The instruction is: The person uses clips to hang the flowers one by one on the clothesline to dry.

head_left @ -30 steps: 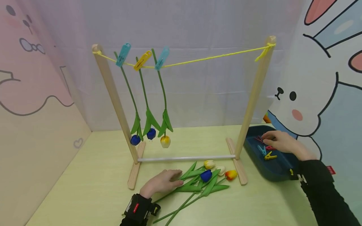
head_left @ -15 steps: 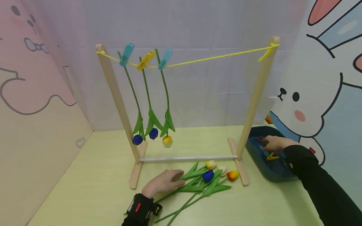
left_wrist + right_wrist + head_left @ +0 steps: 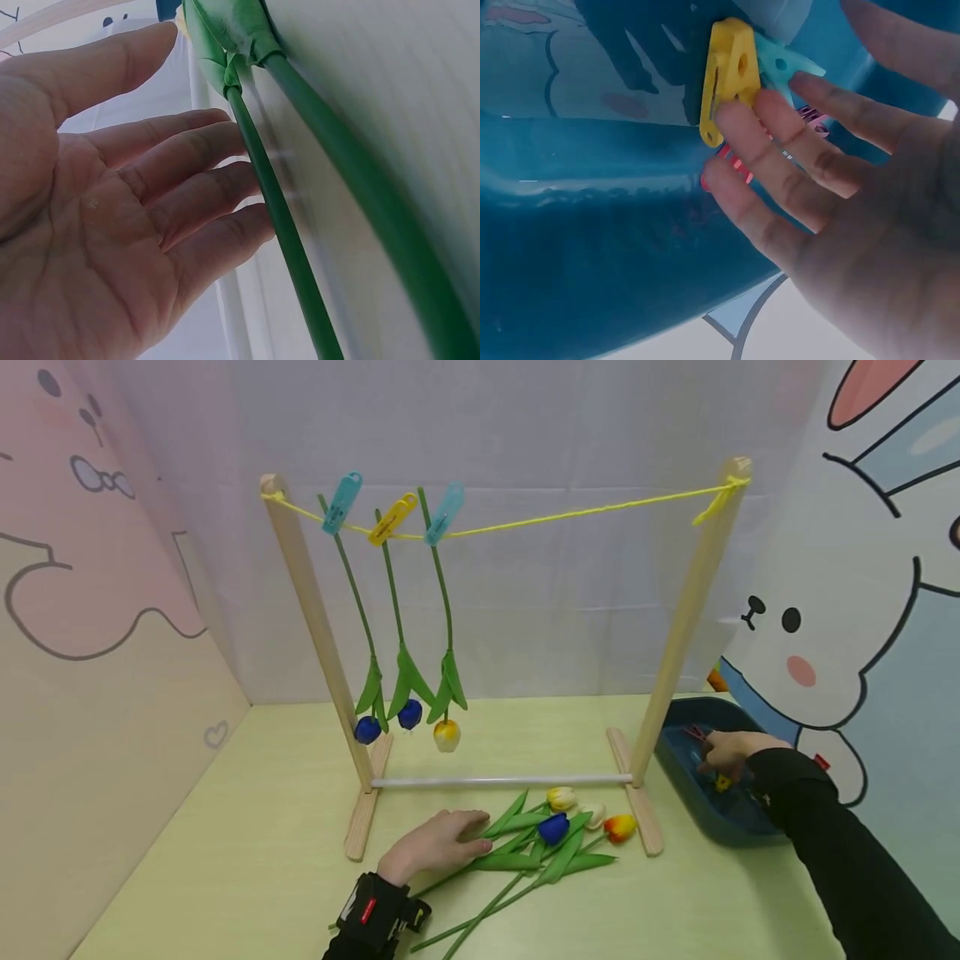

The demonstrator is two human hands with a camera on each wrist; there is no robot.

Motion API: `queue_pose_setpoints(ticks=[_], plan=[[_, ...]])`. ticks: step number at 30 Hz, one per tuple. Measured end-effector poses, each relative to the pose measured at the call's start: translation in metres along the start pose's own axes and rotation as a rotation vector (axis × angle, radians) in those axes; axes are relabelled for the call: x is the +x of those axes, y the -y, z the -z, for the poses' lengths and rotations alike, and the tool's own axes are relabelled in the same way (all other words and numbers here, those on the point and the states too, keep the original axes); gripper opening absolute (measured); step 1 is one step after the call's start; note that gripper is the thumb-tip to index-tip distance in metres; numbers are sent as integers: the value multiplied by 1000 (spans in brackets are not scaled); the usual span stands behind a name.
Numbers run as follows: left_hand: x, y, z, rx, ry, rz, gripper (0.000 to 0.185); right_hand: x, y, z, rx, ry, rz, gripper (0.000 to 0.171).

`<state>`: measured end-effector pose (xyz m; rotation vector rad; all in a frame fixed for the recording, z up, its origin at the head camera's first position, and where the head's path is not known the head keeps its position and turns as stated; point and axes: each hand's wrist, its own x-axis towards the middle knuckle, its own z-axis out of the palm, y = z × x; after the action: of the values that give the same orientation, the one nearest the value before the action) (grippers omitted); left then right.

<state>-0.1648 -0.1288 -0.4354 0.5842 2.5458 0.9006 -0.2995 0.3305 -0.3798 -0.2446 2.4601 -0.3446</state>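
1. My left hand lies flat on the table with the palm down and the fingers straight and a little spread; it holds nothing.
2. The tips of these fingers touch the green stems of the loose tulips, which lie in a bunch just to the right of the hand. In the left wrist view one thin stem runs along my fingertips, and a thicker stem lies beyond it.
3. The flower heads of this bunch, yellow, blue, white and orange, are further right from the left hand, near the right foot of the wooden rack.
4. My right hand is inside the dark blue tray, far to the right of the left hand, behind the right post of the rack.
5. In the right wrist view the fingers are stretched and loose, not closed around anything. The fingertips rest on a yellow clothespin; a teal clothespin and a red clothespin lie partly under them.
6. Above and behind the left hand, a yellow string runs between the posts. Three clothespins hold three hanging tulips there, heads down.
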Motion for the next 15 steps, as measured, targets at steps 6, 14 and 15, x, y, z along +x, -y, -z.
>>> queue_pose_setpoints(ticks=[6,14,15], plan=[[1,2,-1,6,-3,3,54,2,-1,-2,7,-6,15,50],[0,2,0,0,-2,9,54,7,2,-1,-38,-56,64,44],[0,2,0,1,-3,7,54,8,3,0,-35,-71,70,42]])
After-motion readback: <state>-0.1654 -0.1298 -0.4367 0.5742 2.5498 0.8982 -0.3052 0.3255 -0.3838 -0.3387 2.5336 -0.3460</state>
